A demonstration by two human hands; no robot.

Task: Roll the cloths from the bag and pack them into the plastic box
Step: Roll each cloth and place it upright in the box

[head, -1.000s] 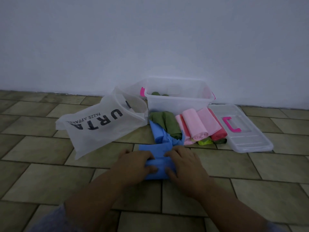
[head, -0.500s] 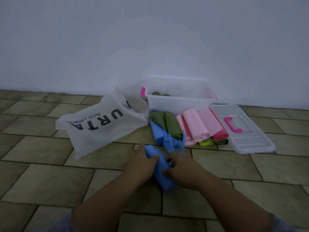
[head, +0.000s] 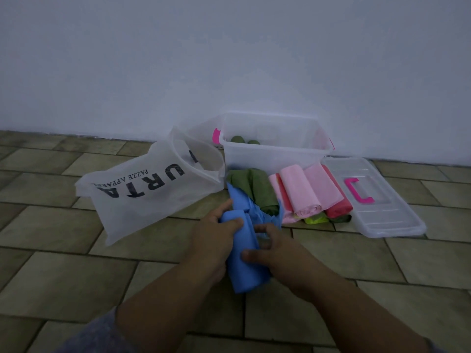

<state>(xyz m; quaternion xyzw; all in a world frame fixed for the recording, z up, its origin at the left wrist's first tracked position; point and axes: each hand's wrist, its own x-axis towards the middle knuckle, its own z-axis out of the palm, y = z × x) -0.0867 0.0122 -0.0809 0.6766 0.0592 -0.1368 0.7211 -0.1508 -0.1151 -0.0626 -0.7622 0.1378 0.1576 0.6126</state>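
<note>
Turned lengthwise since a moment ago, the blue cloth roll [head: 242, 253] sits gripped between left hand [head: 212, 240] and right hand [head: 277, 250] above the tiled floor [head: 63, 276]; its loose end hides behind the fingers. Beyond, the clear plastic box [head: 275, 154] shows only two green roll tops [head: 244, 140].

Tiled floor [head: 63, 281], plain pale wall [head: 229, 59], clear lid [head: 377, 200] with pink handle [head: 358, 191]

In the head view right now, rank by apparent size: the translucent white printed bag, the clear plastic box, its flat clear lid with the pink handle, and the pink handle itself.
1. Translucent white printed bag.
2. Clear plastic box and flat clear lid: too similar to rank.
3. Pink handle.
</note>
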